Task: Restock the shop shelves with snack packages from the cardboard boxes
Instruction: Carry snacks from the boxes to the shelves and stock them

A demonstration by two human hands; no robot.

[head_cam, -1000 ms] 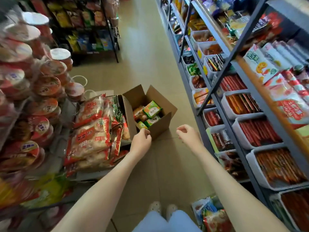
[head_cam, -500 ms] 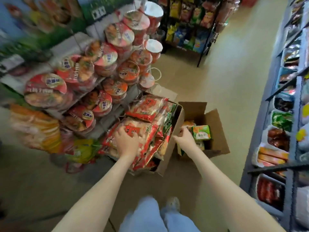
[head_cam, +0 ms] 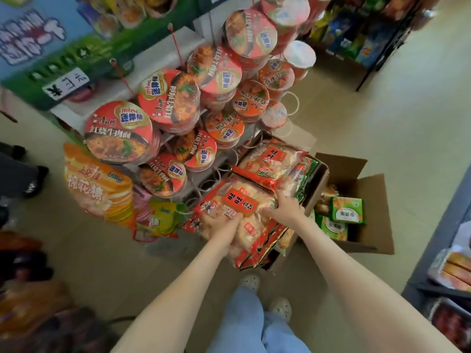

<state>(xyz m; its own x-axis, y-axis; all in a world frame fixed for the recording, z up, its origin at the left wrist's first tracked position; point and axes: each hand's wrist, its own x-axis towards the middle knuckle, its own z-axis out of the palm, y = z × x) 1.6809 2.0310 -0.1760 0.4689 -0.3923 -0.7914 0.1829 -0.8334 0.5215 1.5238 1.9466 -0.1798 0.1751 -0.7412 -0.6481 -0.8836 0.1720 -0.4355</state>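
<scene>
Pale tiled floor [head_cam: 382,110] fills the right half of the frame. At centre right an open box [head_cam: 374,212] stands on it, touching a second box [head_cam: 315,189] full of red packs [head_cam: 270,161]. A wire rack [head_cam: 209,179] of noodle cups [head_cam: 118,131] stands at upper centre, a grey shelf [head_cam: 433,238] at the right edge, and two shoes [head_cam: 251,281] at bottom centre.

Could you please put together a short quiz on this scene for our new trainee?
1. True or false: the left hand and the right hand both grip the same cracker bag.
2. What lies in the cardboard box at the far right? A) green packets B) bottles C) cans
3. Fill in: the noodle cups are stacked to the ___ of the cracker bag.
Key: 1 true; 2 A; 3 left.
</scene>
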